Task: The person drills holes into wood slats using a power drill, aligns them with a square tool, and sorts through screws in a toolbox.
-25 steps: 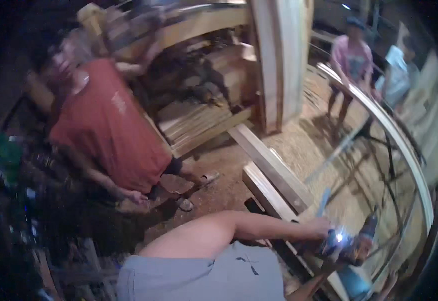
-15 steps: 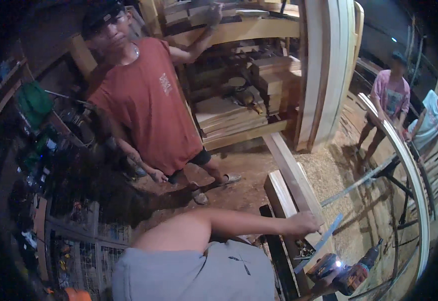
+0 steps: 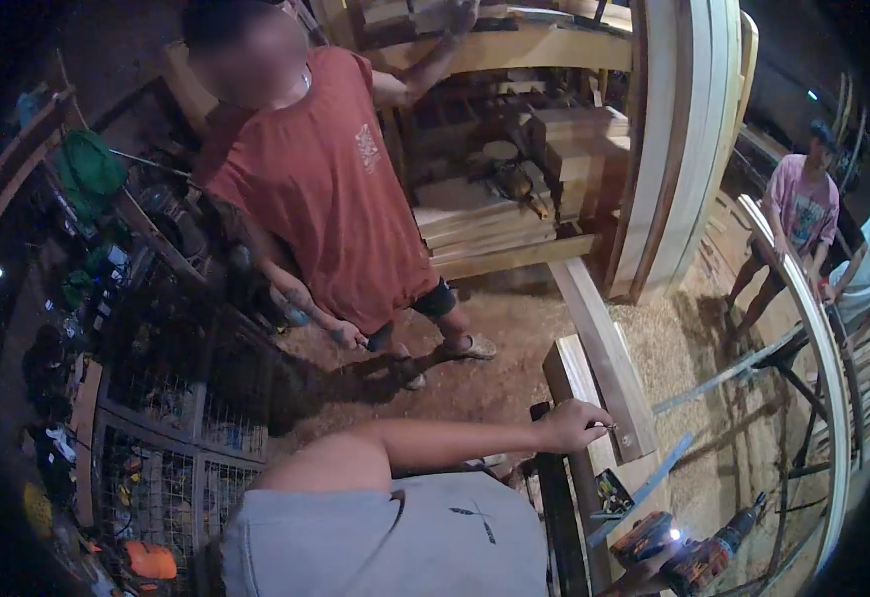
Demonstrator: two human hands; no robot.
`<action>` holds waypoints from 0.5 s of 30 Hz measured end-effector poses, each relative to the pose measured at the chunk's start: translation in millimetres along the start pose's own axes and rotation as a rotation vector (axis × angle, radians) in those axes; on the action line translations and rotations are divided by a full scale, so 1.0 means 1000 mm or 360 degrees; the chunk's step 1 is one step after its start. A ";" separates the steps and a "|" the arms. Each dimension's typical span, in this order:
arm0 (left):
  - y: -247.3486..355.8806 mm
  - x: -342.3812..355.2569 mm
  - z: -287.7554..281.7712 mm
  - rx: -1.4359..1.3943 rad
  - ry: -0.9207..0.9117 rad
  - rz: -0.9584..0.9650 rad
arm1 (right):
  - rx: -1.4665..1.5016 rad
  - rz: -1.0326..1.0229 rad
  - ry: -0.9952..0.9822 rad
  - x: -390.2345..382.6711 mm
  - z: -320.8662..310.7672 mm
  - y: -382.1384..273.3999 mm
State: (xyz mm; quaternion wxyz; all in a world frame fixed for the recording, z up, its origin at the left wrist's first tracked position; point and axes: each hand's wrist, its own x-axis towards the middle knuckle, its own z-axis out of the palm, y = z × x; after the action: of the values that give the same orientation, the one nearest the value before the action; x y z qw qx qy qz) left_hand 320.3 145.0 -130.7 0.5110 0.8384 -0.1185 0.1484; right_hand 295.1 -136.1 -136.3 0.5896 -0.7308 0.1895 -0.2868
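Note:
My left hand [image 3: 566, 426] is over the near end of a long wooden beam [image 3: 604, 363], thumb and fingers pinched together. A tiny thin piece shows at the fingertips, too small to name. Down at the lower right, my right hand [image 3: 642, 575] grips a cordless drill [image 3: 705, 559], whose lamp is lit and whose chuck points up and right. Between the hands lie a bluish metal straightedge [image 3: 644, 490] and a small container of loose bits [image 3: 612, 492]. A shorter wooden block [image 3: 569, 370] sits beside the beam.
A person in a red shirt [image 3: 325, 189] stands close ahead, beside a wooden frame [image 3: 514, 50] with stacked boards. Tall planks [image 3: 669, 149] stand upright. Farther right, two people are by a long curved-looking board [image 3: 821, 338]. Sawdust [image 3: 693, 368] covers the floor; wire mesh [image 3: 156, 418] lies left.
My left hand has shifted left and up from the beam's end, and its pinched fingertips now show. My right hand still holds the drill, nearly unmoved. The view has shifted slightly.

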 end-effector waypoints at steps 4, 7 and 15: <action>0.005 -0.002 0.008 -0.0328 -0.0036 -0.0124 | -0.0021 0.0013 0.0053 -0.003 -0.005 0.002; 0.026 0.003 0.001 -0.0926 -0.0415 -0.0898 | -0.0013 0.0022 0.0087 -0.004 -0.010 0.003; 0.008 0.015 0.025 0.0640 -0.0640 0.0188 | 0.0033 0.0038 0.0141 -0.012 -0.026 0.012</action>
State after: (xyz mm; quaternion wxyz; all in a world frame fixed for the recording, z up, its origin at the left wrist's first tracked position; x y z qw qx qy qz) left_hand 335.0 118.2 -129.4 0.2913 0.9271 -0.2342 0.0293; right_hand 270.1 -151.6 -147.0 0.5915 -0.7090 0.2212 -0.3138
